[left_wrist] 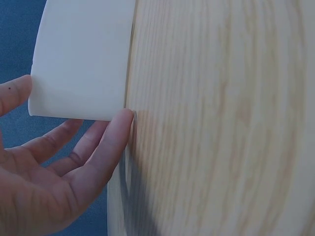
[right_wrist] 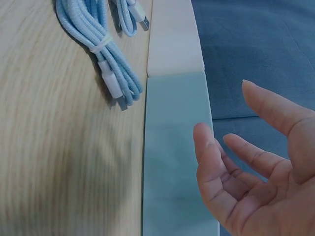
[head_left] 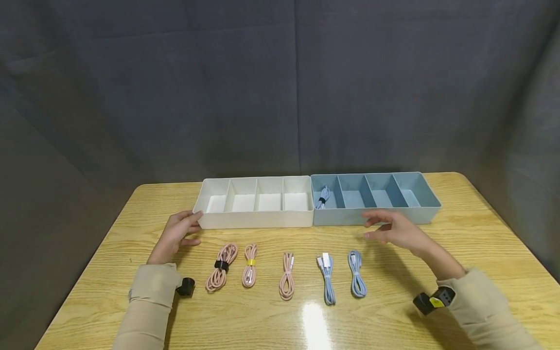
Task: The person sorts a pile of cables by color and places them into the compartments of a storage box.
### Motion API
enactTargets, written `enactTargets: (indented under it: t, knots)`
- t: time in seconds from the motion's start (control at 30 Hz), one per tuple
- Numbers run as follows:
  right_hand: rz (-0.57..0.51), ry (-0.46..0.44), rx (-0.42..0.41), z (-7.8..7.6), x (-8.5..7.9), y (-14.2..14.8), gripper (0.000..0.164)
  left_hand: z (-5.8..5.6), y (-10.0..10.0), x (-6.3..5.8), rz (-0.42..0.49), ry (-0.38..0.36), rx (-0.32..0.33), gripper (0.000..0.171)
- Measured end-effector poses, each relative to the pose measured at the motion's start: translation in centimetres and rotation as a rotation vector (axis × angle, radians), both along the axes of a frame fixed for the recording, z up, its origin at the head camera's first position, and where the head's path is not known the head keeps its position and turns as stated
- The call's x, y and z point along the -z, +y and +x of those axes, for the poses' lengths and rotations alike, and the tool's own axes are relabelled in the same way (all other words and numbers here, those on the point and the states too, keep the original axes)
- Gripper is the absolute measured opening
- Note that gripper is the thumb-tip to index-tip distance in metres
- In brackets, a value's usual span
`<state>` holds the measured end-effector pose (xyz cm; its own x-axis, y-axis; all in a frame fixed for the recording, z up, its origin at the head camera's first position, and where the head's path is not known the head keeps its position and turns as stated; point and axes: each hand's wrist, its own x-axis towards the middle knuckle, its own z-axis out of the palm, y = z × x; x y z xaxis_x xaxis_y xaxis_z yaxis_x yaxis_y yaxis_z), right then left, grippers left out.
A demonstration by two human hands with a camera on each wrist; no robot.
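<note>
Left hand touches white box, right hand is near blue box, both spread — likely aligning; next perhaps calls for pinching blue cable.

Tabletop glare — soft shadows

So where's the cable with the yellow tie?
In the head view, the yellow-tied pink cable lies left of centre, below the white tray, just right of the black-strapped pink cable.

White divided tray against blue tray
</note>
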<state>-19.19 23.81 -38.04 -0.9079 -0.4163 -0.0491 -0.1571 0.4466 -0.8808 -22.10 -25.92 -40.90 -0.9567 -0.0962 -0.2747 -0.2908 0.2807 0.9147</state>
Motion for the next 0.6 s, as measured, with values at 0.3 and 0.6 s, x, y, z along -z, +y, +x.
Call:
enactTargets:
  t: [0.3, 0.6]
  knots:
    - [0.003, -0.021, -0.002, 0.4, 1.2, 0.0, 0.057, -0.2, -0.5, 0.7, 0.011, -0.003, 0.008, 0.073]
    - [0.0, -0.019, -0.025, 0.6, 2.1, 0.0, 0.055, 0.1, -0.4, 0.5, 0.016, 0.03, 0.013, 0.07]
